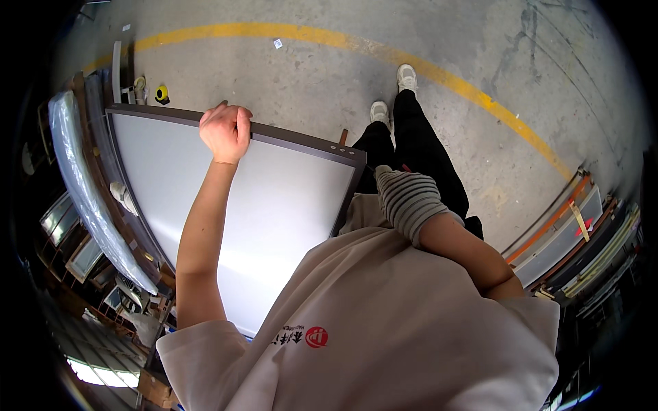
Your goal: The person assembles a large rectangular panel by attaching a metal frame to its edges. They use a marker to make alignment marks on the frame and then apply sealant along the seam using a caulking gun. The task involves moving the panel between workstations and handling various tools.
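Note:
A large pale panel [274, 185] in a dark grey frame leans beside me on the left. Bare and closed, my left hand [227, 131] grips the top rail of that frame, its thumb and knuckles over the edge. My right hand [410, 195] wears a grey striped glove and is held in front of my waist, near the frame's right corner. Its fingers are curled; a bit of red shows beside them, but what they hold is mostly hidden. Three small round holes or fasteners [343, 148] sit on the rail near that corner.
A yellow tape measure [162, 94] lies on the concrete floor [315, 82] beyond the panel. Plastic-wrapped lengths [92, 192] and stacked frames stand at left. More panels lean on an orange-edged rack [555, 222] at right. A yellow line [274, 30] curves across the floor.

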The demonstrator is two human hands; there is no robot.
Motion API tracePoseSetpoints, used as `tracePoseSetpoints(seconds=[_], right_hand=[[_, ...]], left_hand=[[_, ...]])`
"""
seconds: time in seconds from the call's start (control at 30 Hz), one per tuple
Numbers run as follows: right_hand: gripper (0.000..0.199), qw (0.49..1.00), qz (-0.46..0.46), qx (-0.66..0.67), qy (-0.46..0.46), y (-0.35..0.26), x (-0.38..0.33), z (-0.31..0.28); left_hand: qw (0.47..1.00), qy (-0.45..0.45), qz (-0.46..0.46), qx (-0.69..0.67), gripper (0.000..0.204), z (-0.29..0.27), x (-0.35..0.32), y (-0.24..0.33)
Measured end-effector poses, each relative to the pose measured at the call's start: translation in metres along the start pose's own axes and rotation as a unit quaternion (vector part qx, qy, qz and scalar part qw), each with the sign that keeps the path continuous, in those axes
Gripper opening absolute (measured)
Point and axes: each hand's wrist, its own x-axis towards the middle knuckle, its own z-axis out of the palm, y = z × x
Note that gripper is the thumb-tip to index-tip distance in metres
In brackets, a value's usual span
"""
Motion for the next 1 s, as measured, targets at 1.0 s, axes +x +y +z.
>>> tracePoseSetpoints(seconds=[1.0], right_hand=[[0.033,0.99,0.088,-0.022,-0.108,-0.009,0.004,-0.009]], left_hand=[[1.0,-0.01,-0.018,0.001,0.027,-0.003,0.002,0.005]])
